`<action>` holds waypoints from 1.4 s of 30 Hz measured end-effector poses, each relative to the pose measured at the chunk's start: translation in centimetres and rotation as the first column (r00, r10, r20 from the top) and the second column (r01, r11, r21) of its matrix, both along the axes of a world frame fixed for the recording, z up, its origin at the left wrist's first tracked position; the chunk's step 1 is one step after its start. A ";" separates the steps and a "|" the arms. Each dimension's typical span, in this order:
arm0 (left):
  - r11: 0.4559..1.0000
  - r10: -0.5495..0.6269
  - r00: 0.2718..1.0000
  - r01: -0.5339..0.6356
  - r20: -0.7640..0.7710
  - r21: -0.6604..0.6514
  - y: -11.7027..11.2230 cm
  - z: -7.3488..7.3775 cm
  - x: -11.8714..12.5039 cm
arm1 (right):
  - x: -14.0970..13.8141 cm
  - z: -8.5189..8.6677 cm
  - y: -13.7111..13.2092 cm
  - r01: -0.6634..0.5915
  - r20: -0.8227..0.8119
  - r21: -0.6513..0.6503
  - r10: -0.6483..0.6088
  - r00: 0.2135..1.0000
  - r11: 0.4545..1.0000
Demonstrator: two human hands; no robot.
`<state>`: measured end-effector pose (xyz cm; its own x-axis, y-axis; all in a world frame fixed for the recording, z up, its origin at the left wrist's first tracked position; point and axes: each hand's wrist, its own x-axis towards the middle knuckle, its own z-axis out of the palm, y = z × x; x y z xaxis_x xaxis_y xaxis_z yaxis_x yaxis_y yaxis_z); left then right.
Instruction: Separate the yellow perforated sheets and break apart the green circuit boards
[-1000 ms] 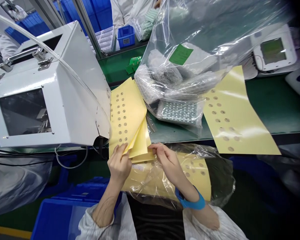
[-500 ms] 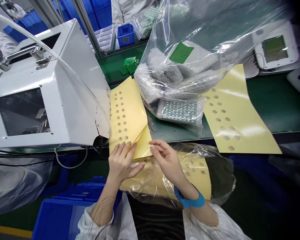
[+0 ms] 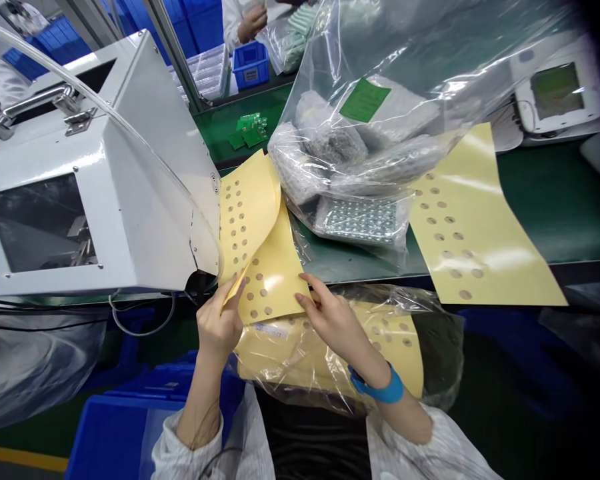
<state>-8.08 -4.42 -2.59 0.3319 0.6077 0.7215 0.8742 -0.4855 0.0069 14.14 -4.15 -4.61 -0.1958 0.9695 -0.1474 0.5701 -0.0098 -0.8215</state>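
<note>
My left hand [image 3: 219, 321] is closed on the lower edge of a yellow sheet [image 3: 247, 207] dotted with small round grey spots, which look like stickers. That edge is lifted and curls to the left. Under it lies a second yellow sheet [image 3: 283, 257] with similar round spots. At this lower sheet's right edge, my right hand [image 3: 330, 317] pinches the border between thumb and fingers. A blue band [image 3: 383, 388] circles my right wrist. Below both hands, a clear plastic bag [image 3: 443, 353] holds more spotted yellow sheets.
A white machine [image 3: 165, 167] stands close on the left. Behind the sheets sits a large clear bag [image 3: 300, 160] of wrapped parts. Another spotted sheet [image 3: 510, 247] overhangs the green bench's edge at right. Green circuit boards [image 3: 253, 130] lie farther back, near a co-worker's hand [image 3: 253, 23].
My left hand has moved left and down, peeling the upper sheet's lower edge back and exposing spots on the sheet below. My right hand stays at the right edge. A co-worker's hand has appeared.
</note>
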 end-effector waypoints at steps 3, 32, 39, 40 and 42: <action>0.994 -0.047 0.996 0.039 -0.073 -0.104 -0.3 0.3 1.2 | 0.1 0.8 0.1 -0.033 0.158 0.024 0.029 0.987 0.999; 0.927 -0.165 0.982 0.121 -0.096 -0.355 0.0 1.0 1.8 | -1.5 -2.6 1.4 -0.035 -0.700 -0.364 -0.249 0.669 0.931; 0.992 0.023 0.988 -0.004 0.153 -0.124 0.4 1.3 0.6 | -0.7 -2.7 1.6 -0.127 -0.720 -0.401 -0.226 0.657 0.907; 0.994 0.069 0.980 -0.052 0.188 -0.091 0.4 1.3 0.5 | -0.6 -2.7 1.5 -0.119 -0.714 -0.400 -0.228 0.662 0.909; 0.991 0.136 0.964 -0.130 0.229 -0.045 0.5 1.4 0.5 | -0.7 -2.7 1.5 -0.100 -0.702 -0.402 -0.236 0.672 0.910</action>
